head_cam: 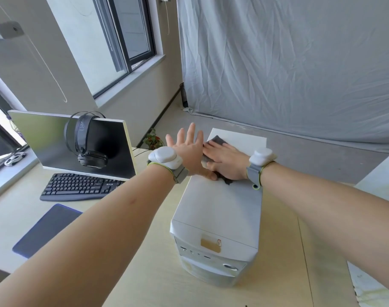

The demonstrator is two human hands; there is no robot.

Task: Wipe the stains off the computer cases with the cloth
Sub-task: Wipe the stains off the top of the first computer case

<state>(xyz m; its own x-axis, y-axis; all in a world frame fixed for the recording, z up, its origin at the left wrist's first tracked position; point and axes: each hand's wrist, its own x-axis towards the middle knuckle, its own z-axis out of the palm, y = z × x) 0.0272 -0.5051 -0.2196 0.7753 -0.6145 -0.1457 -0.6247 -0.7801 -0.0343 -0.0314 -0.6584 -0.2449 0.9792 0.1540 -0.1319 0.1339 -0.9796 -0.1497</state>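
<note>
A white computer case (220, 209) stands upright on the wooden desk, its front panel facing me. A dark grey cloth (218, 140) lies on the far part of its top. My right hand (224, 159) lies flat on the cloth with straight fingers, pressing it against the case. My left hand (189, 149) is at the case's left top edge, fingers spread and pointing away, thumb resting on the top near the cloth. Both wrists carry white sensor bands.
A monitor (56, 140) with black headphones (89, 142) hung on it stands at the left, a black keyboard (78, 187) and a dark blue mouse pad (45, 231) before it. A small plant (153, 139) sits behind. A grey backdrop sheet (289, 63) hangs beyond the desk.
</note>
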